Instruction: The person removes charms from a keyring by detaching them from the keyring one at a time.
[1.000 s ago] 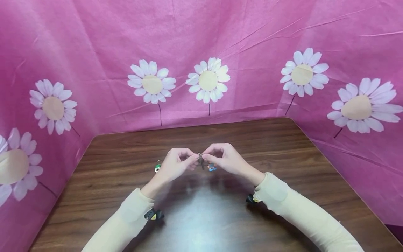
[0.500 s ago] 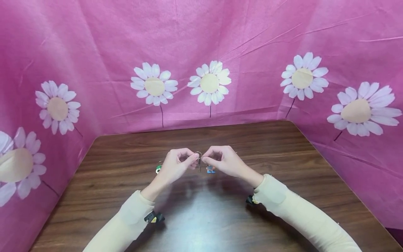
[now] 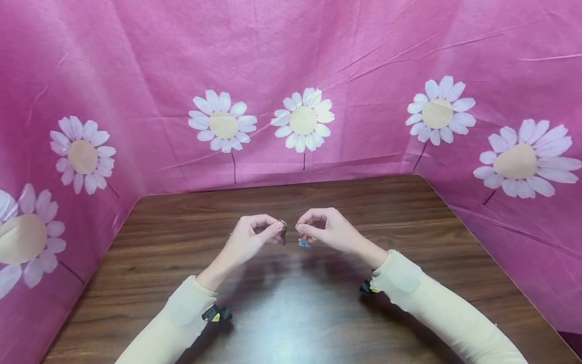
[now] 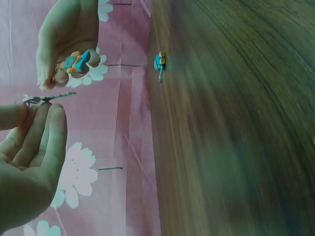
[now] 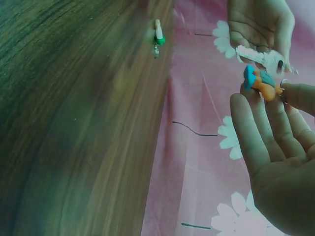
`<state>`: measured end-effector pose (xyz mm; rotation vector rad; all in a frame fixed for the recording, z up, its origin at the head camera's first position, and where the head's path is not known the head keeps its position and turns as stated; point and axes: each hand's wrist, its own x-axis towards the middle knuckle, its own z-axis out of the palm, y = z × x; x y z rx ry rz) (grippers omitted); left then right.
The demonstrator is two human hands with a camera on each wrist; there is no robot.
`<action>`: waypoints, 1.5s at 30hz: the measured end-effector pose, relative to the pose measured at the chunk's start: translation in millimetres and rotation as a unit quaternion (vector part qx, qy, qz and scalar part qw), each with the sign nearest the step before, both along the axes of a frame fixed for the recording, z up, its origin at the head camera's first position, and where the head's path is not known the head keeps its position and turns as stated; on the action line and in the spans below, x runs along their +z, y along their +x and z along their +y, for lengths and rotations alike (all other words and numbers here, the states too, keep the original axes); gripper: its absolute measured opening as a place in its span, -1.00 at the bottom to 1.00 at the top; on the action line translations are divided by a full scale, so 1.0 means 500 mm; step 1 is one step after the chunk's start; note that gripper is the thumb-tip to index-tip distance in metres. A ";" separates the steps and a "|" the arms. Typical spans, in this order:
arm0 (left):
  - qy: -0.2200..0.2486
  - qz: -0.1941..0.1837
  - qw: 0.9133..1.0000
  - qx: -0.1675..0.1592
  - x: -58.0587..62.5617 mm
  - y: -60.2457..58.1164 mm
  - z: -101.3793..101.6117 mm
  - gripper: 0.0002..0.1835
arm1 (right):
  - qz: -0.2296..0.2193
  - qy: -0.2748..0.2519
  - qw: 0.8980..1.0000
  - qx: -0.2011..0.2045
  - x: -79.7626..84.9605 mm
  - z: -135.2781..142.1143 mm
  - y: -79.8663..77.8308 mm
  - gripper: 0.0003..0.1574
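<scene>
My left hand (image 3: 250, 237) pinches a split ring between thumb and fingertips, and a metal key (image 3: 284, 236) hangs from it. In the left wrist view that key (image 4: 58, 96) points out past the fingertips. Across a small gap, my right hand (image 3: 327, 228) pinches the ring of a keychain figure (image 3: 304, 242) with an orange and grey-blue body and bright blue feet. The right wrist view has this figure (image 5: 260, 82) lying over the spread fingers, close to the key (image 5: 261, 58). Both hands are above the table, key and figure apart in the head view.
A green-and-white charm (image 5: 158, 37) lies on the wooden table (image 3: 182, 263), mostly behind my left hand in the head view. Another small blue-and-yellow charm (image 4: 160, 61) rests near the table's edge. A pink cloth (image 3: 364, 60) with printed daisies surrounds the table's back and sides.
My hands, earlier together at one ring, have moved apart. The key now hangs from the left hand, and the figure stays with the right hand, which moved slightly right.
</scene>
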<state>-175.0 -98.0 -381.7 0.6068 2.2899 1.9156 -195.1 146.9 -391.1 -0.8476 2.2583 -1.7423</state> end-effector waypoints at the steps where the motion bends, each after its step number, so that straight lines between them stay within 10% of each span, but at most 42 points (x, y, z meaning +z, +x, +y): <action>1: 0.000 -0.003 1.000 -0.004 0.001 -0.001 -0.004 -0.81 | -0.010 -0.008 1.000 0.005 0.002 0.003 -0.002 -0.80; 21: -0.024 -0.062 0.997 -0.046 0.031 0.017 -0.170 -0.69 | -0.116 0.000 0.993 0.009 0.034 0.141 -0.014 -0.72; 45: -0.050 -0.162 0.985 -0.041 -0.107 -0.028 -0.333 -0.60 | -0.217 0.014 0.975 0.032 -0.083 0.307 -0.074 -0.52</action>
